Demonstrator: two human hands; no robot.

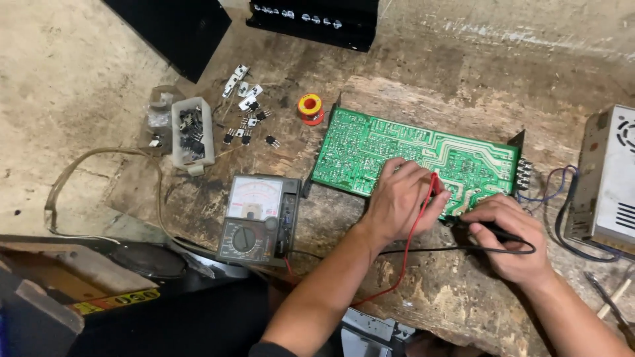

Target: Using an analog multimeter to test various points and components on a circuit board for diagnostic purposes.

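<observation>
Green circuit board [410, 149], flat and rectangular with pale solder traces, lies on a rough, worn wooden bench [423, 86]. The left hand [400, 198] is closed around a red probe [434, 185] on the board's near edge, and the right hand [506, 235] is pinched shut on a black probe [479, 228] just beside it. Thin red and black leads run to a boxy analog meter [258, 218] at left; beyond it, small black transistors [248, 112] and a red-and-yellow solder spool [309, 108].

Bare worn wood is left free in front of the green printed circuit board [410, 155]; its left is blocked by a grey analogue multimeter [258, 218], its right by a grey metal box [608, 185].
</observation>
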